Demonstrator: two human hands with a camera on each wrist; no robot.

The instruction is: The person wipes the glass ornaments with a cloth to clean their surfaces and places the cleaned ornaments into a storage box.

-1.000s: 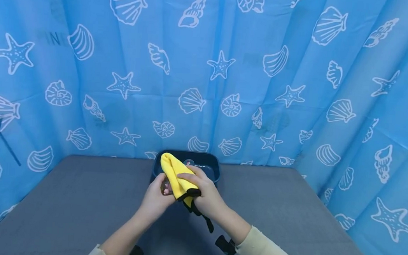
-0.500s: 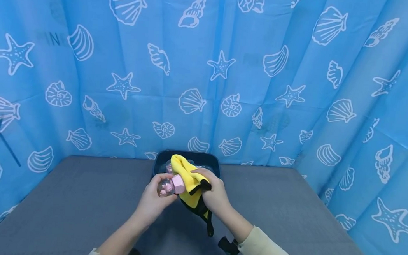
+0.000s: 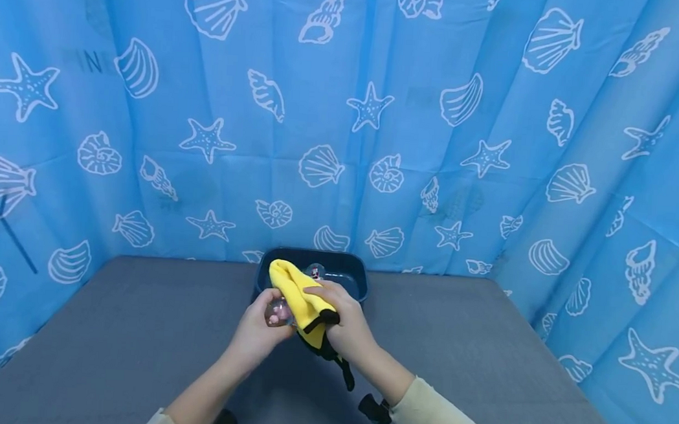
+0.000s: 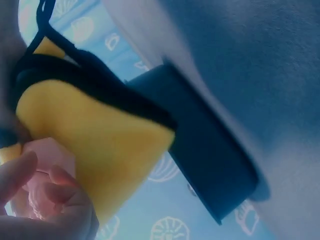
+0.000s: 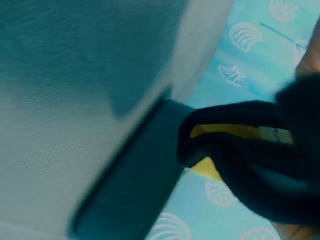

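My left hand (image 3: 253, 333) holds a small snow globe (image 3: 279, 313) with a clear dome, pink shapes inside and a faceted pink base (image 4: 50, 156). In the left wrist view its thumb and fingers curl around the globe. My right hand (image 3: 351, 324) grips a folded yellow cloth (image 3: 295, 292) with black edging. The cloth lies against the globe and hides its base in the head view. A black loop hangs from the cloth's lower end. The right wrist view shows mostly the cloth's black edge (image 5: 245, 112); most of that hand is hidden there.
Just beyond my hands, a dark blue rectangular bin (image 3: 361, 275) stands at the back of the grey table (image 3: 454, 349). Inside it, another clear globe (image 3: 315, 271) is partly visible. A blue curtain (image 3: 403, 131) with white shell prints hangs behind and at the sides.
The cloth first slid right, uncovering the pink base, then came back left over it. My right hand moved with it. The left hand has kept its hold on the snow globe.
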